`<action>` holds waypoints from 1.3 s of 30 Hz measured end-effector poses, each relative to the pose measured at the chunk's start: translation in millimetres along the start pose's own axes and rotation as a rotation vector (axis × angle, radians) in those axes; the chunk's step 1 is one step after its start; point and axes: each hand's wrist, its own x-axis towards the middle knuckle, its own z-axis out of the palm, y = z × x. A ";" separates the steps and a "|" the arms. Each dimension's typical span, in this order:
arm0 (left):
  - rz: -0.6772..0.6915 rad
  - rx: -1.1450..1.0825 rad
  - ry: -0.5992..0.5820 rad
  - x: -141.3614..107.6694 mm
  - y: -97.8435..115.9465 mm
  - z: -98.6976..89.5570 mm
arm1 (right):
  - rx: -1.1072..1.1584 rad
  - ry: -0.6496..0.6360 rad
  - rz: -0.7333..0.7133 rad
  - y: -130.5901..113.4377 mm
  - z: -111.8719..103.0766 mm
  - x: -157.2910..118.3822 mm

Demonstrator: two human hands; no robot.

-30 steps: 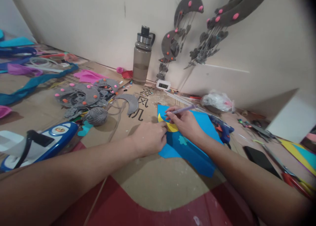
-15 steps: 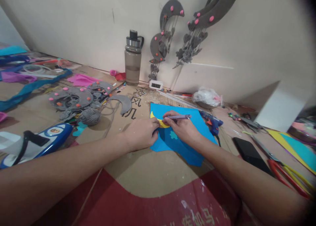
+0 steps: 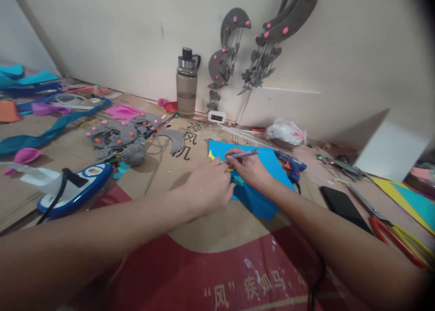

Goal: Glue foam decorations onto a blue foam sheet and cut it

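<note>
A purple pen (image 3: 245,154) is gripped in my right hand (image 3: 253,170), which rests over a blue sheet (image 3: 261,206). Under both hands lies a yellow crescent (image 3: 211,156), mostly covered; only its upper tip and a sliver by the pen show. My left hand (image 3: 211,186), slightly blurred, is bent over the crescent with its fingers curled and fingertips against it. A small teal flower shape (image 3: 238,180) lies on the sheet between the hands.
A blue-and-white iron (image 3: 76,191) stands left, near grey felt crescents (image 3: 115,132) and yarn (image 3: 133,153). Behind are a water bottle (image 3: 186,89) and small clock (image 3: 216,116). On the right lie a glue gun (image 3: 294,168), phone (image 3: 343,206) and scissors (image 3: 380,225).
My left hand has shifted right across the sheet, closer to my right hand, covering more of the crescent. The pen leans slightly more upward. The view has turned a little left.
</note>
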 end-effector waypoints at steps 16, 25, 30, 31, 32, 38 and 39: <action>-0.161 0.098 -0.109 8.8 32.5 21.7 | 0.096 -0.016 0.043 5.1 -1.8 2.7; -0.138 0.114 -0.121 8.3 32.6 26.6 | 0.108 -0.043 0.045 -0.1 -4.3 10.2; -0.109 0.134 -0.105 8.9 31.2 31.8 | 0.121 -0.107 -0.030 -10.3 -4.1 16.5; -0.106 0.137 -0.096 8.9 31.1 32.7 | 0.116 -0.133 -0.041 -11.3 -3.3 18.2; -0.103 0.139 -0.086 8.9 31.0 33.4 | 0.105 -0.157 -0.054 -11.9 -2.2 20.0; -0.105 0.109 -0.065 8.9 30.7 33.5 | -0.058 -0.234 -0.121 -12.5 6.0 29.7; -0.105 0.107 -0.060 9.0 30.6 33.4 | -0.079 -0.239 -0.127 -13.0 6.5 30.8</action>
